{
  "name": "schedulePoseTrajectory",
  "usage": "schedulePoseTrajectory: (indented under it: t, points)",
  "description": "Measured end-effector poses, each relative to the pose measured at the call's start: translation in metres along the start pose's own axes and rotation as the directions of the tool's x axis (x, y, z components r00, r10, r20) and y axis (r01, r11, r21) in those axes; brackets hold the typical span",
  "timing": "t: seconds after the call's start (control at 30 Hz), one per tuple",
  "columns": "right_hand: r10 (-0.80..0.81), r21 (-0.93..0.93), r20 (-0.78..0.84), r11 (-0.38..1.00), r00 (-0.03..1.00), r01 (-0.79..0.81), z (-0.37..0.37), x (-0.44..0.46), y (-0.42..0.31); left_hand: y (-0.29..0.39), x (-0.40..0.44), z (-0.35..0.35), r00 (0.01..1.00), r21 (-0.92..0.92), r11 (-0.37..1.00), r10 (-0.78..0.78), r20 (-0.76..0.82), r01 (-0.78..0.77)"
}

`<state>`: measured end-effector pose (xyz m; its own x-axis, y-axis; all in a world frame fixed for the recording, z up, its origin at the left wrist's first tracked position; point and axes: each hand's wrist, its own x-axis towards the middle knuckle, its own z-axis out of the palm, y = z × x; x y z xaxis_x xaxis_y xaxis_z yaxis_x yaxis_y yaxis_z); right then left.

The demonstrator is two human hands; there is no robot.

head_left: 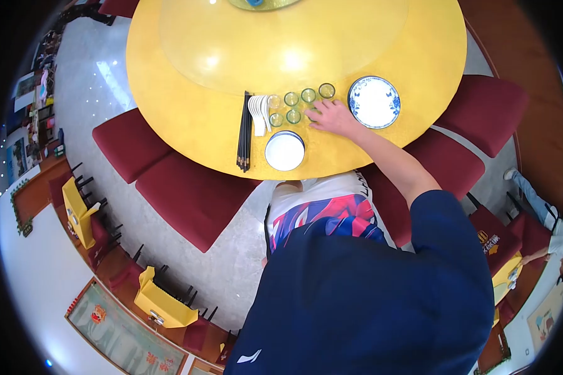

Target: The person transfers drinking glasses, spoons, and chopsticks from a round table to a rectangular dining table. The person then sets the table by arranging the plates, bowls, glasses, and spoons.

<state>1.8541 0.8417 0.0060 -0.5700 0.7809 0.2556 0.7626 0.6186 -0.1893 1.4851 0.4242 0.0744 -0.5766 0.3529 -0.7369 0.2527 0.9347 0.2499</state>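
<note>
Glasses (308, 95) stand in two rows at the upper center of the frame, where our right hand (328, 117) curls its fingers at the lower row; whether they grip one, we cannot tell. Our left hand is out of sight. Chopsticks (244, 131), spoons (256, 114), white dishes (284, 151) and patterned plates (373, 102) already appear grouped by kind on our yellow tabletop (194, 119); only the glasses look unsettled.

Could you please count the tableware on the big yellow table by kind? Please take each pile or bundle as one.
Glasses clear of the right hand: 6
Spoon pile: 1
Chopstick bundle: 1
White dish stack: 1
Blue-patterned plate, or pile: 1
Total: 10
The hand may hide more glasses.
</note>
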Motion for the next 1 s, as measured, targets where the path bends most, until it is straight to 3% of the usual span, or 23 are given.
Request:
schedulePoseTrajectory:
  t: [0.13,0.17,0.23,0.3,0.37,0.43,0.47,0.5,0.53,0.6,0.63,0.7,0.83,0.9,0.93,1.0]
  points:
    - [-0.001,-0.017,0.011,1.000,1.000,0.001,0.008,-0.002,0.001,0.042,0.000,-0.042,0.916,0.143,0.971,0.227,-0.329,-0.190]
    - [0.012,-0.011,0.006,1.000,1.000,-0.012,0.008,-0.005,-0.002,0.083,-0.012,-0.059,0.934,-0.027,0.994,0.091,-0.345,-0.107]
    - [0.016,0.028,0.011,0.999,1.000,-0.016,0.000,-0.004,0.001,0.148,-0.018,-0.076,0.855,0.020,0.916,0.381,-0.352,-0.400]
    - [0.077,0.087,0.078,0.993,0.994,-0.084,-0.009,-0.009,-0.002,0.242,-0.028,-0.070,0.674,0.106,0.733,0.665,-0.322,-0.672]
    - [0.129,0.147,0.159,0.977,0.979,-0.153,-0.024,-0.022,-0.011,0.324,-0.033,-0.038,0.573,0.167,0.617,0.782,-0.247,-0.769]
    - [0.444,0.512,0.225,0.703,0.867,-0.493,-0.048,-0.039,-0.026,0.388,-0.033,0.002,0.452,0.390,0.465,0.882,-0.130,-0.795]
    - [0.444,0.514,0.221,0.704,0.869,-0.490,-0.053,-0.052,-0.035,0.410,-0.017,0.031,0.264,0.387,0.274,0.961,-0.078,-0.881]
    - [0.565,0.672,0.260,0.476,0.783,-0.567,-0.057,-0.068,-0.041,0.438,-0.010,0.062,0.007,0.412,0.015,1.000,-0.020,-0.911]
    - [0.658,0.785,0.324,0.214,0.680,-0.581,-0.062,-0.080,-0.047,0.461,-0.013,0.089,-0.106,0.381,-0.104,0.994,0.017,-0.919]
    - [0.663,0.796,0.553,-0.243,0.504,-0.554,-0.078,-0.104,-0.062,0.489,-0.005,0.135,-0.163,0.477,-0.275,0.951,0.262,-0.835]
    - [0.673,0.799,0.544,-0.232,0.501,-0.555,-0.092,-0.113,-0.067,0.495,0.001,0.149,-0.176,0.467,-0.281,0.950,0.257,-0.838]
    - [0.687,0.838,0.524,-0.309,0.504,-0.450,-0.120,-0.131,-0.077,0.499,0.011,0.174,-0.125,0.550,-0.409,0.868,0.481,-0.728]
    - [0.669,0.836,0.529,-0.305,0.522,-0.456,-0.135,-0.162,-0.087,0.506,0.034,0.196,-0.175,0.576,-0.501,0.832,0.527,-0.646]
    - [0.617,0.758,0.651,-0.497,0.442,-0.423,-0.143,-0.170,-0.093,0.509,0.047,0.200,-0.265,0.532,-0.545,0.816,0.514,-0.648]
    - [0.569,0.690,0.724,-0.598,0.390,-0.407,-0.149,-0.172,-0.094,0.509,0.053,0.201,-0.264,0.540,-0.538,0.823,0.503,-0.648]
    - [0.625,0.725,0.688,-0.566,0.368,-0.393,-0.148,-0.175,-0.099,0.508,0.058,0.203,-0.199,0.531,-0.522,0.812,0.548,-0.668]
